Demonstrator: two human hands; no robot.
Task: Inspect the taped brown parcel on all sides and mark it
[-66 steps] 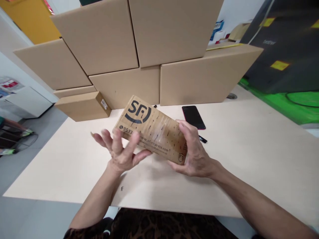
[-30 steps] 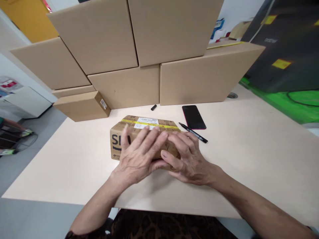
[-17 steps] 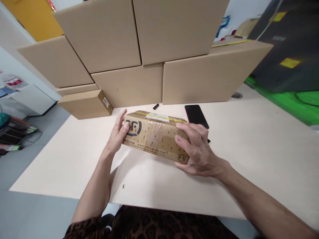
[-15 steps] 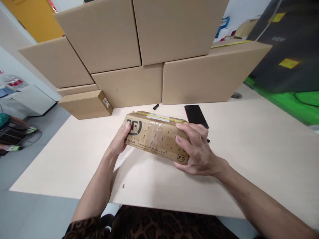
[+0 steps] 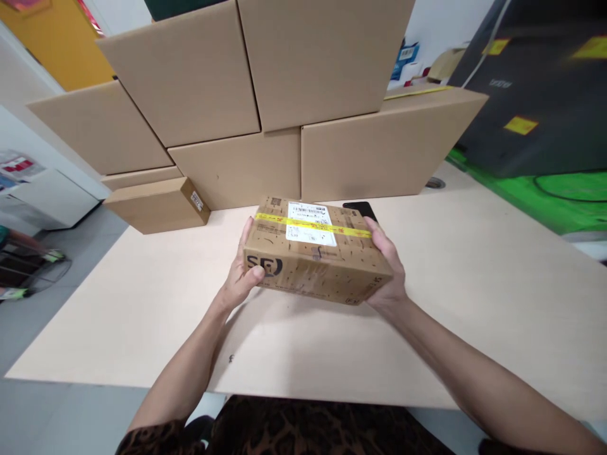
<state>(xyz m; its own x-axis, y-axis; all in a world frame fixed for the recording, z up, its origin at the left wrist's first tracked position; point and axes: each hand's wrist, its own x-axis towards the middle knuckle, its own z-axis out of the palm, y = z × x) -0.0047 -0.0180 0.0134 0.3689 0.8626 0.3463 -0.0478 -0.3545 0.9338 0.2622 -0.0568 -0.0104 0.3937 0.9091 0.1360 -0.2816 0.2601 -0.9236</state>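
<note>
A brown cardboard parcel (image 5: 313, 272) is held up over the pale table (image 5: 175, 278), its top face tilted toward me. Yellow tape runs across that face and over a white printed label (image 5: 310, 224). My left hand (image 5: 241, 275) grips the parcel's left end, with the thumb on the front by the dark logo. Around the right end is my right hand (image 5: 389, 272), its thumb near the end of the tape and its other fingers mostly hidden beneath. A black phone (image 5: 361, 209) lies behind the parcel, partly covered by it.
Large cardboard boxes (image 5: 313, 63) are stacked along the table's back. A smaller closed carton (image 5: 152, 205) stands at the back left. Beyond the right side are a dark case (image 5: 545, 95) and a green surface (image 5: 535, 196). A small dark mark (image 5: 231, 358) shows near the front edge.
The parcel has tipped so its labelled top now faces me, and it hides more of the phone. My right hand has shifted from the front face to the right end.
</note>
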